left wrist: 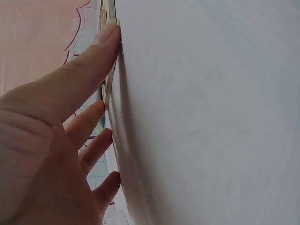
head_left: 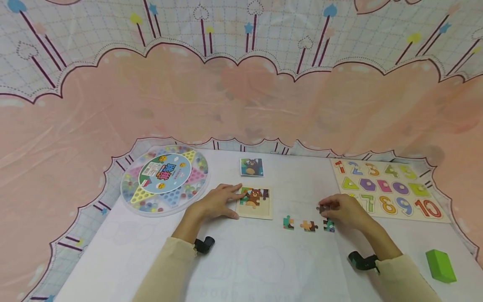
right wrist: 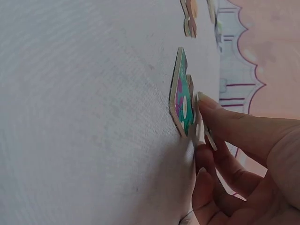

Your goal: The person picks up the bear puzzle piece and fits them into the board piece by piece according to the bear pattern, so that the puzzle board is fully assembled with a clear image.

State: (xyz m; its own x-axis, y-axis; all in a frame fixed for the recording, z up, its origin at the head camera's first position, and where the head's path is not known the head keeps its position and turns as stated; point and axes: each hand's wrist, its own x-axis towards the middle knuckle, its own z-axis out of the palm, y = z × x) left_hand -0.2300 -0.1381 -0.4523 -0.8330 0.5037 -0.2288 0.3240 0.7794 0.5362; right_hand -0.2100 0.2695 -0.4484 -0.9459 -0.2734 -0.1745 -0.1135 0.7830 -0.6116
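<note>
A square wooden puzzle tray (head_left: pixel 260 213) lies in the middle of the table, with joined bear pieces (head_left: pixel 253 198) in its upper part. The left hand (head_left: pixel 216 203) rests at its left side, fingers spread, fingertips on the tray's edge; in the left wrist view the thumb (left wrist: pixel 89 65) touches that edge. To the right, the right hand (head_left: pixel 345 210) pinches a dark brown puzzle piece (head_left: pixel 323 208) between thumb and fingers. Just below it lies a teal flowered piece (head_left: pixel 329 225), also seen in the right wrist view (right wrist: pixel 183 101). An orange-brown piece (head_left: pixel 309 226) and a green-orange piece (head_left: pixel 288 222) lie farther left.
A bear picture card (head_left: pixel 251 167) lies behind the tray. On the left is a round board with coloured marbles (head_left: pixel 164 180). A number-and-shape board (head_left: pixel 392 188) lies at the right, partly behind the right hand. A green block (head_left: pixel 440 266) sits near the right front.
</note>
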